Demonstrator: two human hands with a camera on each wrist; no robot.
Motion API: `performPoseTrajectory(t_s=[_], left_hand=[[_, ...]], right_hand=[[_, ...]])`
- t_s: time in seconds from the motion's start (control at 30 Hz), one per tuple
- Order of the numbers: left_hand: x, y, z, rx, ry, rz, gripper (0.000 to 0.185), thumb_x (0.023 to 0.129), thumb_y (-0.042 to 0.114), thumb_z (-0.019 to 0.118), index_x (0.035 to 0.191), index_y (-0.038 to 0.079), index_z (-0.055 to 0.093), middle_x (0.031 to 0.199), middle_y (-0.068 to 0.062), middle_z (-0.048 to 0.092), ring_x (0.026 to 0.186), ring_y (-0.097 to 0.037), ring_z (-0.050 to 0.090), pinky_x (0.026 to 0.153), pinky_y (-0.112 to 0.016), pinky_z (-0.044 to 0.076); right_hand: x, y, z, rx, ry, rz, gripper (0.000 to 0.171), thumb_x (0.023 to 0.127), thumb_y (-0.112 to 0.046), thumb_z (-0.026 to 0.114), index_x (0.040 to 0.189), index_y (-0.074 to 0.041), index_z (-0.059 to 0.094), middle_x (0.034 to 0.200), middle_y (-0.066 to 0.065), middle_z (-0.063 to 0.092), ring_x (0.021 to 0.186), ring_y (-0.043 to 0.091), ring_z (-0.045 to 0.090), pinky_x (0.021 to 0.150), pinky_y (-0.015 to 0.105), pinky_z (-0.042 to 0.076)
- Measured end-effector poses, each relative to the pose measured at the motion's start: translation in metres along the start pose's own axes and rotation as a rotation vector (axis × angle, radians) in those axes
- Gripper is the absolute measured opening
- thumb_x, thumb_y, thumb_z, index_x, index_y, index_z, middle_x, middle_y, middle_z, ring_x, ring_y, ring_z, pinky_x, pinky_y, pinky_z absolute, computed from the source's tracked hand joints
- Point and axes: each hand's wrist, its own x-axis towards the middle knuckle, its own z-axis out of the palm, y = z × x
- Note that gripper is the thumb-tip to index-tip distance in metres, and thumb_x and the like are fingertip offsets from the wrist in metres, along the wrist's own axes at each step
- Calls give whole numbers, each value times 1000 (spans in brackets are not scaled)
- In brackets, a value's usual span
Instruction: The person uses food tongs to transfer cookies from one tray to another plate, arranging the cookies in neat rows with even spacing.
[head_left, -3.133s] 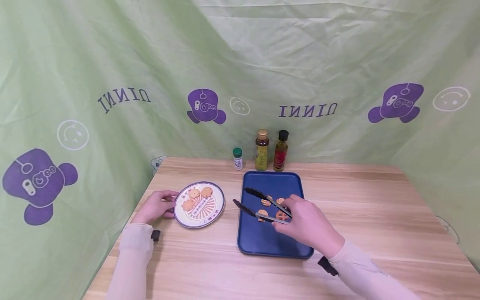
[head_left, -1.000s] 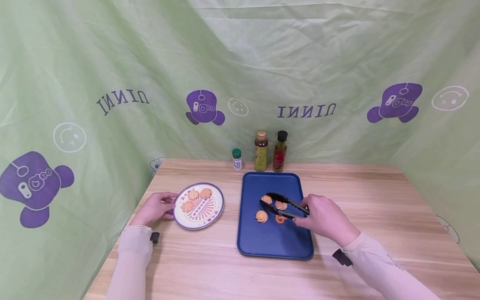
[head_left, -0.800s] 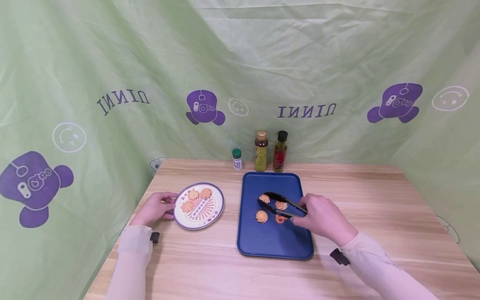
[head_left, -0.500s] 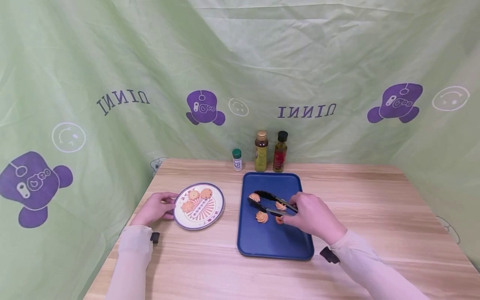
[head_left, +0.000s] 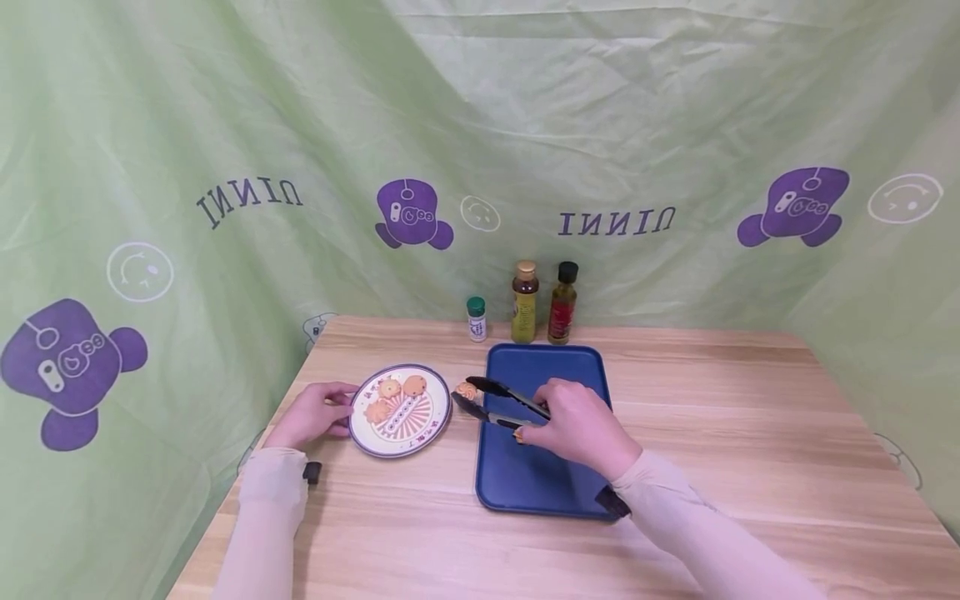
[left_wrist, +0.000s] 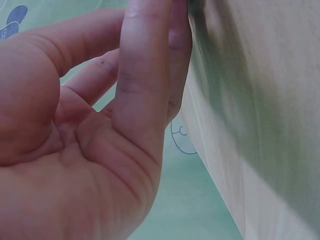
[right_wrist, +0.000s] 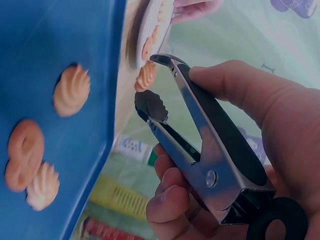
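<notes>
My right hand (head_left: 581, 423) grips black and metal tongs (right_wrist: 220, 132). Their tips pinch a swirled cookie (right_wrist: 146, 76), which hangs between the tray and the plate in the head view. The fingers of my left hand (head_left: 313, 412) hold the left rim of a round, patterned plate (head_left: 423, 433). Three cookies lie near its far left side, one of them a round cookie (head_left: 415, 385). On the blue tray (head_left: 543, 487) are two more swirled cookies, one a swirl (right_wrist: 72, 91), and a pretzel-shaped cookie (right_wrist: 25, 152). My right hand mostly hides these in the head view.
Behind the tray stand a green-capped shaker (head_left: 476, 321), a yellow-labelled bottle (head_left: 524, 308) and a black-capped bottle (head_left: 562, 308). A green curtain (head_left: 637, 100) hangs behind the wooden table (head_left: 712, 400).
The tongs have closed on a swirled cookie from the tray's far group. My right hand has carried it left, past the tray's edge towards the plate. The left hand stays at the rim.
</notes>
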Motion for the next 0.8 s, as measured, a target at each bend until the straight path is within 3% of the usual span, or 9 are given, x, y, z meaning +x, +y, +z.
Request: performPoseTrajectory(t_s=[0.3,0.53,0.8], left_hand=[[1,0,0,-16,-7,-9,50,107,-7,63,156,-13,54,127,-29,63,89,-20,73,77,-33,75],[1,0,0,-6,-6,8,50,106,-7,64,155,-14,54,126,-30,63,89,-21,73,77,-33,75],[2,0,-1,-3,-6,5,51,106,-8,65,155,-14,54,128,-31,63,91,-22,74,77,-32,75]], right_hand=[[16,-25,22,12,6,-23,42,86,-36,94,111,-4,83,98,5,75,77,18,65,66,36,65],[28,-40,41,15,-7,-73,37,86,-36,93,105,-5,82,89,2,67,69,17,59,57,27,53],[36,-54,58,-2,-11,-115,35,88,-36,92,96,-5,79,82,-1,58,64,18,54,52,26,43]])
